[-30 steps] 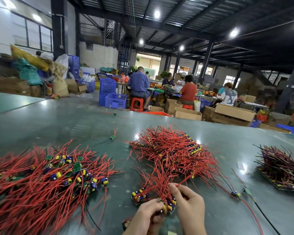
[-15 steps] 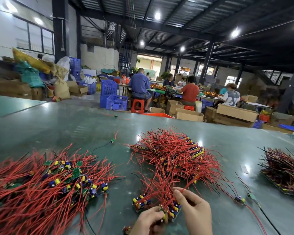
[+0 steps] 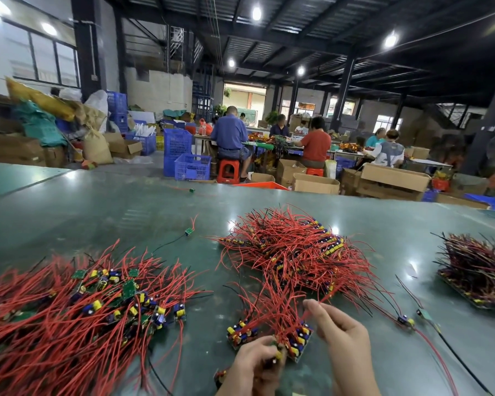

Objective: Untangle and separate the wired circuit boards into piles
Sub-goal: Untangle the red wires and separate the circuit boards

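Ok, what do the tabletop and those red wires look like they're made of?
Tabletop: a smooth, glossy green surface, maybe painted or laminated; it mirrors the ceiling lights in bright patches. What lies beneath cannot be told.

Red wires: thin leads in what looks like soft plastic insulation, slightly shiny; they curl and droop loosely. The metal core is not visible.

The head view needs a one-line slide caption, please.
Left hand grips small wired circuit boards while right hand pinches their red wires, between tangled piles on a green table.

left pile [image 3: 69,324] cropped, faces blurred
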`<move>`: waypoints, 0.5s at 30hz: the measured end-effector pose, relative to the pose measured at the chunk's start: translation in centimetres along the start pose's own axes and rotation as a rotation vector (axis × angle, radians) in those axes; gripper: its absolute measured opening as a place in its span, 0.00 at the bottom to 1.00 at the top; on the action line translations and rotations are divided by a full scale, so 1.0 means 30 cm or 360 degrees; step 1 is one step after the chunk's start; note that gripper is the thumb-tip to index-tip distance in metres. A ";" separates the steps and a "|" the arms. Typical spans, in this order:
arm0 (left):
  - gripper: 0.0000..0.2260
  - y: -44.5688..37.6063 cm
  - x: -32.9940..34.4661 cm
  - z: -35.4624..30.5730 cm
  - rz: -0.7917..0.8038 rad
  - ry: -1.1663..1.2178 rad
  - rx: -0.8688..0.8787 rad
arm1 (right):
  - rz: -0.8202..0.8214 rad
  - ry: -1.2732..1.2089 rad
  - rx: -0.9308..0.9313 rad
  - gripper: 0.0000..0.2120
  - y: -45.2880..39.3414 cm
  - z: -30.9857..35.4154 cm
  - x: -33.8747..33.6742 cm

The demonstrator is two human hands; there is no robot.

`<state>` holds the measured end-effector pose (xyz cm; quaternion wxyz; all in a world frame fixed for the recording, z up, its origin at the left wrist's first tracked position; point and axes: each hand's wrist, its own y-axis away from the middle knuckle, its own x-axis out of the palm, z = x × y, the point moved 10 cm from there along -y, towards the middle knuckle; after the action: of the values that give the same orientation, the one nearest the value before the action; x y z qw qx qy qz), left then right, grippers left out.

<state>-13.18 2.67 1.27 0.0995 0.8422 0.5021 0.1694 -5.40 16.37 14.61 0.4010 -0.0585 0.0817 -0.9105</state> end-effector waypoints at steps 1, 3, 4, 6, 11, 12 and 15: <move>0.18 0.006 0.018 -0.012 0.0079 -0.0033 0.0043 | -0.0020 -0.0114 0.0084 0.03 -0.004 -0.016 -0.009; 0.16 0.038 0.041 -0.050 0.0232 0.0063 0.0161 | -0.0089 -0.0390 0.0228 0.06 -0.012 -0.048 -0.032; 0.16 0.057 0.060 -0.066 0.0318 0.0046 0.0208 | -0.0118 -0.0480 0.0274 0.07 -0.015 -0.060 -0.040; 0.16 0.104 0.085 -0.086 0.0448 -0.0056 0.0190 | -0.0142 -0.0527 0.0305 0.07 -0.019 -0.067 -0.046; 0.07 0.159 0.114 -0.129 0.0481 0.0157 0.0074 | -0.0201 -0.0643 0.0259 0.03 -0.033 -0.054 -0.069; 0.04 0.173 0.116 -0.143 0.0490 0.0155 0.0131 | -0.0202 -0.0686 0.0266 0.03 -0.036 -0.053 -0.072; 0.03 0.203 0.110 -0.164 0.0479 0.0117 0.0252 | -0.0152 -0.0828 0.0311 0.05 -0.043 -0.061 -0.062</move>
<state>-8.69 2.66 8.49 -0.0121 0.9063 0.3856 0.1728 -5.40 18.80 13.00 0.3689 -0.2552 -0.1149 -0.8863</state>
